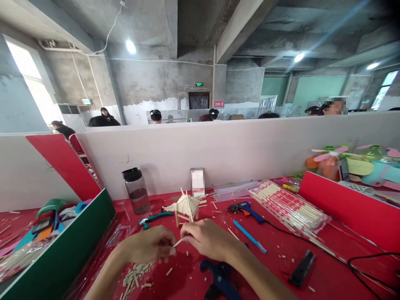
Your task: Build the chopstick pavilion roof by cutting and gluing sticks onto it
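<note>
My left hand [150, 242] and my right hand [206, 238] meet over the red tabletop. A short wooden stick [177, 243] runs between their fingertips, pinched from both sides. Just beyond the hands stands a small model house [186, 205] of pale sticks, with a pointed roof and leg posts. Teal-handled pliers [158, 217] lie left of the model. Below my left hand is a heap of cut stick pieces [136, 275]. A dark blue and black hand tool [218, 278] lies under my right forearm, partly hidden by it.
A blue glue gun [246, 209] with a black cable, a blue rod [250, 236] and a black block-like object [302, 268] lie right. Wrapped wooden sticks [290, 208] are behind them. A water bottle [136, 192] stands by the white partition [168, 154]; a green divider [71, 246] borders the left.
</note>
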`<move>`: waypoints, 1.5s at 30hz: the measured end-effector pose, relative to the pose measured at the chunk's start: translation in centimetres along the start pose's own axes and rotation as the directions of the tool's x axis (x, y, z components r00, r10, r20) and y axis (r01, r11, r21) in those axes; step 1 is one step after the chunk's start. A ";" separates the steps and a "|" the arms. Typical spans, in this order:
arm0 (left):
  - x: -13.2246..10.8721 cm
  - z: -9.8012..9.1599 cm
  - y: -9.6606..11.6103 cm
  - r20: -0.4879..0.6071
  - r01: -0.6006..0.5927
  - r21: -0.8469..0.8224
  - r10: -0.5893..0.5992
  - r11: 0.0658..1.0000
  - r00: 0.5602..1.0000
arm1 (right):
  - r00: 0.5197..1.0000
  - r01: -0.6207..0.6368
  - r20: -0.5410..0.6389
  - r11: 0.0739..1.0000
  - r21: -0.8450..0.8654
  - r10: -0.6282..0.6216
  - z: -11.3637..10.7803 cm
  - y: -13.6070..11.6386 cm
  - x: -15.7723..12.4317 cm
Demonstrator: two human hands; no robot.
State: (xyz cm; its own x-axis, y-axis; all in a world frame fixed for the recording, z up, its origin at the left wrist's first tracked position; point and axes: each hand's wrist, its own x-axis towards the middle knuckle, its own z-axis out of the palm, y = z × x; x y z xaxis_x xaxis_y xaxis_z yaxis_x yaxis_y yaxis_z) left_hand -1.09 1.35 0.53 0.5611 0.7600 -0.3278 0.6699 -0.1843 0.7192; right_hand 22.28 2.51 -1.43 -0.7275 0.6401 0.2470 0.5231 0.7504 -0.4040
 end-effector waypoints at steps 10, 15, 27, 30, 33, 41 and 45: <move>1.3 0.3 -1.2 -0.154 -0.081 -0.138 0.059 0.987 0.986 | 0.971 -0.155 -0.170 0.984 0.090 0.169 -1.0 1.4 0.0; 2.3 1.0 -1.6 -0.179 -0.104 -0.200 0.068 0.974 0.981 | 0.977 -0.132 -0.170 0.991 -0.027 0.126 -0.3 1.9 0.0; 3.7 2.7 -1.4 -0.152 -0.076 -0.226 0.041 0.971 0.987 | 0.965 -0.254 0.067 0.967 -0.014 0.255 -7.1 2.5 -3.6; 4.1 3.1 -1.6 -0.128 -0.070 -0.198 0.045 0.978 0.991 | 0.925 -0.336 0.167 0.940 -0.063 0.342 -6.9 2.1 -5.9; 4.7 3.7 -2.0 -0.123 -0.088 -0.233 0.061 0.969 0.991 | 0.861 -0.362 0.342 0.926 -0.104 0.375 -4.2 1.5 -8.6; 5.4 4.4 -2.2 -0.136 -0.103 -0.370 0.056 0.923 0.989 | 0.841 -0.438 0.294 0.890 -0.124 0.455 1.5 1.1 -11.1; 5.2 4.2 -1.8 -0.127 -0.104 -0.419 0.056 0.902 0.990 | 0.806 -0.529 0.293 0.848 -0.032 0.514 0.1 1.0 -11.2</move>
State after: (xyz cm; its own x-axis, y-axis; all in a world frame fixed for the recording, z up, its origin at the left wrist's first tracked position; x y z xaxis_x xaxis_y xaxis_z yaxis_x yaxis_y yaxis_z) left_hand 2.67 3.04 -5.01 0.5312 0.8216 -0.2070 0.3416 0.0159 0.9397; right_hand 30.90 -3.95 -4.67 -0.4479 0.8535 -0.2664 0.8425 0.3033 -0.4451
